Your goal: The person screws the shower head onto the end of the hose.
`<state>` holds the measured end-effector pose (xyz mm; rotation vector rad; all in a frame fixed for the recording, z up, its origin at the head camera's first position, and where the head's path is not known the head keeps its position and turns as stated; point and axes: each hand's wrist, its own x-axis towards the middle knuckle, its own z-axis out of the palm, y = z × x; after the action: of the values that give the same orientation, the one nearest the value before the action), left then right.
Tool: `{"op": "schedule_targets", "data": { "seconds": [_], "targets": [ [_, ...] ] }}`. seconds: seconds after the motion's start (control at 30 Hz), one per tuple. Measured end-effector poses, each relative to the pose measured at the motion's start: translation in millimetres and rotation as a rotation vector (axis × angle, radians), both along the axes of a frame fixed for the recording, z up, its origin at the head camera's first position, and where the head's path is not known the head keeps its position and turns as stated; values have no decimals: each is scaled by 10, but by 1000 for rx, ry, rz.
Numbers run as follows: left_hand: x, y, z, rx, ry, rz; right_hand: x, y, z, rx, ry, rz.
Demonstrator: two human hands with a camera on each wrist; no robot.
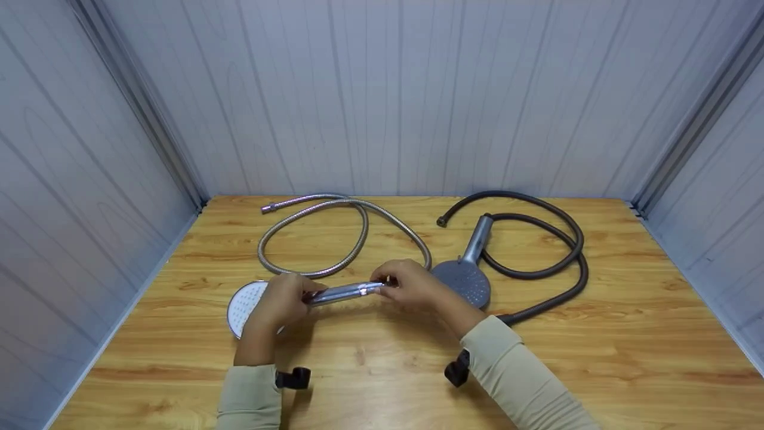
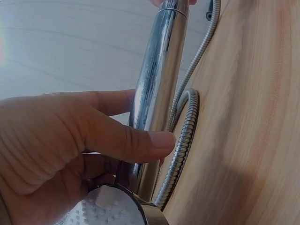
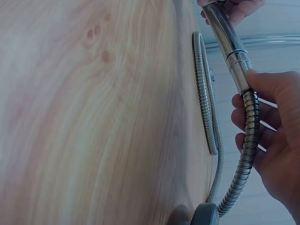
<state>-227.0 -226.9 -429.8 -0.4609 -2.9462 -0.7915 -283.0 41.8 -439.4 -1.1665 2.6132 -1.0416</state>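
A chrome handheld shower head is held above the table, its round white spray face (image 1: 242,306) toward the left. My left hand (image 1: 279,301) grips its handle (image 2: 157,79) near the head, with the thumb across the chrome in the left wrist view. At the handle's other end my right hand (image 1: 412,283) pinches the metal connector (image 3: 240,72) of the silver shower hose (image 3: 247,152). Connector and handle meet in line there; how tightly they are joined I cannot tell. Fingers of the right hand also lie behind the hose, which curves down from the connector.
Loops of the silver hose lie on the wooden table (image 1: 370,382) behind my hands, its free end fitting (image 1: 268,208) at the back left. A grey shower head (image 1: 462,279) lies right of my right hand, with a dark hose (image 1: 531,275) coiled beside it. Panel walls (image 1: 382,101) enclose the table.
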Motion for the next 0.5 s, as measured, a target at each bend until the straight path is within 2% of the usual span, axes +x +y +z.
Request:
{"op": "schedule_targets", "data": {
  "seconds": [0.13,0.5],
  "targets": [
    [-1,-5,-10,3,15,-20,7,-3,2,19,-21,-17],
    [8,14,0,6,-15,18,-1,-10,-5,45,-8,-22]
  ]
}}
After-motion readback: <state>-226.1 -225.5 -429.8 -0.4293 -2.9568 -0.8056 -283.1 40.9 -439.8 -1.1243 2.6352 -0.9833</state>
